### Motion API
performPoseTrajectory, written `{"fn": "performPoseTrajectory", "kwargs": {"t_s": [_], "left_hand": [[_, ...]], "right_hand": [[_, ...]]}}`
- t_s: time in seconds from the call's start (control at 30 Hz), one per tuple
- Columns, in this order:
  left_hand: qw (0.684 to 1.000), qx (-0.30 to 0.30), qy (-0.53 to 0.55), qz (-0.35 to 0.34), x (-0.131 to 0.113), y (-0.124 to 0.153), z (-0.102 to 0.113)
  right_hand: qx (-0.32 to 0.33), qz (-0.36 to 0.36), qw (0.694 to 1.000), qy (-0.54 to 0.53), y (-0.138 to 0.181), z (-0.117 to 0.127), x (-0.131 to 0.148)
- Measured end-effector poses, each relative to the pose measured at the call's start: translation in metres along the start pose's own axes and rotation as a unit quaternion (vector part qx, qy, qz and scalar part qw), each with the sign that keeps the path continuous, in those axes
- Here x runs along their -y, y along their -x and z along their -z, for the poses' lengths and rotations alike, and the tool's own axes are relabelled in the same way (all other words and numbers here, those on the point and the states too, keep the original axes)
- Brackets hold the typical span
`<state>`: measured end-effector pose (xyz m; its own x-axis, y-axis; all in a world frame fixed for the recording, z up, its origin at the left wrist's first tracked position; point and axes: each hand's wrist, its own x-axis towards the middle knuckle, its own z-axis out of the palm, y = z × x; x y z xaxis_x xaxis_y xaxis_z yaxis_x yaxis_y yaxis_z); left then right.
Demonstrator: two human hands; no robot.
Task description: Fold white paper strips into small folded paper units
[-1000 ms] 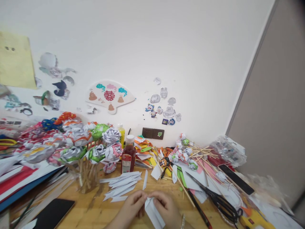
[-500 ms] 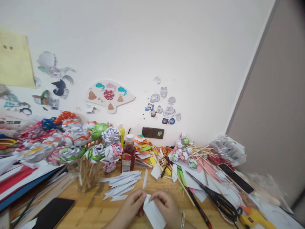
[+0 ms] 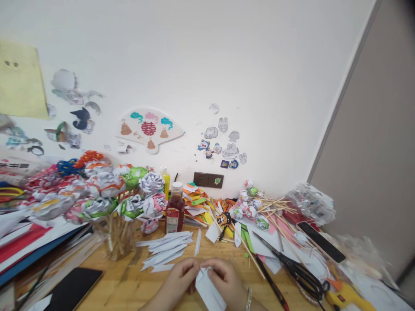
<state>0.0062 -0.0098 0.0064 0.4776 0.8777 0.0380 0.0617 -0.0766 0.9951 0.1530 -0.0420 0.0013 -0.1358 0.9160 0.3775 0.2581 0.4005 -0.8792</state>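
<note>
A folded piece of white paper (image 3: pixel 210 292) is pinched between my two hands at the bottom middle, just above the wooden table (image 3: pixel 129 289). My left hand (image 3: pixel 185 274) grips its upper left edge between thumb and fingers. On the other side, my right hand (image 3: pixel 224 276) has its thumb on the paper near the top fold, the fingers curled behind it. A bracelet circles my right wrist. Just beyond my hands lie several folded white paper strips (image 3: pixel 167 250), with a single strip (image 3: pixel 197 242) apart on their right.
Paper flowers (image 3: pixel 106 185) on sticks stand in a clear container at left, beside a red bottle (image 3: pixel 174 208). Black scissors (image 3: pixel 298 272), a red-and-black pen (image 3: pixel 271 283) and a yellow glue gun (image 3: pixel 348 296) lie at right. A black phone (image 3: pixel 74 288) rests at front left.
My right hand has shifted slightly up and left along the paper's top, its thumb now pressing on the fold. The left hand has barely moved.
</note>
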Motion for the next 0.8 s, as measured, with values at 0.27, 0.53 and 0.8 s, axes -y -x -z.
{"fn": "performPoseTrajectory", "kwargs": {"t_s": [0.27, 0.53, 0.8], "left_hand": [[1.000, -0.002, -0.005, 0.001, -0.002, 0.000, 0.000], [0.997, -0.002, -0.079, -0.016, -0.009, 0.004, -0.003], [0.958, -0.032, -0.270, -0.092, -0.005, 0.009, -0.005]], "right_hand": [[-0.003, -0.004, 1.000, 0.024, 0.000, -0.001, -0.005], [0.018, -0.026, 0.999, -0.039, 0.002, 0.001, -0.003], [0.015, -0.041, 0.999, -0.018, -0.002, -0.001, -0.011]]}}
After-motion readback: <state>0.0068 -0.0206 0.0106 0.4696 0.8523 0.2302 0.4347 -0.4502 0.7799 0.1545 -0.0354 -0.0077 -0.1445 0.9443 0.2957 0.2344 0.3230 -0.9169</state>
